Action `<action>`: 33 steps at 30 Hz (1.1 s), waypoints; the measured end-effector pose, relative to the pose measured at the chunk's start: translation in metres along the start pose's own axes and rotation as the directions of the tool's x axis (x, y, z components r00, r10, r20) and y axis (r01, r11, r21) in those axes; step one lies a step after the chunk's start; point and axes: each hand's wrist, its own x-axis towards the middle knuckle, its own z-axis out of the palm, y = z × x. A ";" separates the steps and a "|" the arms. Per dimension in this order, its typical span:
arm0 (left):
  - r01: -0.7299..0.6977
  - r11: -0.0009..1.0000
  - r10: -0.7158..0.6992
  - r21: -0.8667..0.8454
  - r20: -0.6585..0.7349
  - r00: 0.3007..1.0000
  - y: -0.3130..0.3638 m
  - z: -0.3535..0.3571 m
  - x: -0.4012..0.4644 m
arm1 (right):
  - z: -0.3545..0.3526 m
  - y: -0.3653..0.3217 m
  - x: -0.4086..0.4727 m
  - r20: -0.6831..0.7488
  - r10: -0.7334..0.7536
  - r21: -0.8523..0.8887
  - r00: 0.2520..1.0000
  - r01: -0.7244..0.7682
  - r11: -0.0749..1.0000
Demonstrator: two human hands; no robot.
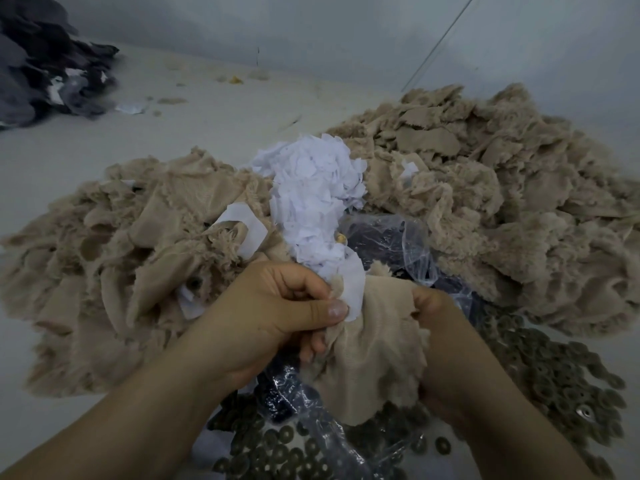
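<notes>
A beige, fuzzy-edged cloth [374,355] with a white strip [353,289] at its top is held between both hands, above a plastic bag [311,403] and dark rings [554,375]. The strip is pinched between the thumb and curled fingers of the left hand [277,317]. The cloth's right edge is gripped by the right hand [446,341].

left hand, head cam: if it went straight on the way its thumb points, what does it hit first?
The left hand pinches the white strip on the beige fabric piece. Pushed on rightward, it would probably meet the right hand gripping that fabric's other side, though depth is unclear.
</notes>
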 end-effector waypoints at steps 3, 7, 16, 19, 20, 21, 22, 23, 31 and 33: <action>-0.028 0.999 0.030 0.046 -0.052 0.998 0.001 0.001 0.001 | 0.010 -0.005 -0.003 -0.008 -0.089 0.085 0.996 0.089 0.992; -0.061 0.993 0.070 0.100 -0.087 0.994 0.001 0.003 0.000 | 0.008 -0.003 -0.001 -0.079 -0.062 0.076 0.995 0.068 0.995; -0.073 0.989 0.087 0.130 -0.105 0.991 -0.002 0.005 -0.001 | 0.015 -0.001 -0.006 -0.041 -0.240 0.033 0.970 0.242 0.970; -0.086 0.980 0.111 0.181 -0.131 0.985 -0.002 0.006 -0.001 | 0.009 0.002 -0.003 -0.103 -0.207 -0.081 0.973 0.199 0.977; -0.093 0.974 0.125 0.207 -0.144 0.982 -0.003 0.006 -0.001 | 0.008 0.000 -0.003 -0.132 -0.220 -0.124 0.967 0.204 0.971; -0.101 0.969 0.138 0.226 -0.155 0.978 -0.002 0.006 0.000 | 0.007 -0.001 -0.003 -0.124 -0.241 -0.144 0.963 0.223 0.964; -0.106 0.966 0.147 0.237 -0.164 0.975 -0.002 0.006 0.000 | 0.007 -0.001 -0.004 -0.110 -0.251 -0.150 0.962 0.233 0.961; -0.107 0.964 0.151 0.244 -0.170 0.974 -0.002 0.006 0.000 | 0.006 0.000 -0.005 -0.106 -0.243 -0.120 0.964 0.230 0.966; -0.099 0.956 0.146 0.277 -0.152 0.978 -0.007 0.012 0.001 | 0.014 0.001 -0.006 -0.122 -0.412 -0.279 0.903 0.367 0.887; -0.085 0.961 0.130 0.263 -0.159 0.979 -0.009 0.014 0.001 | 0.013 0.003 -0.007 -0.126 -0.407 -0.227 0.905 0.373 0.899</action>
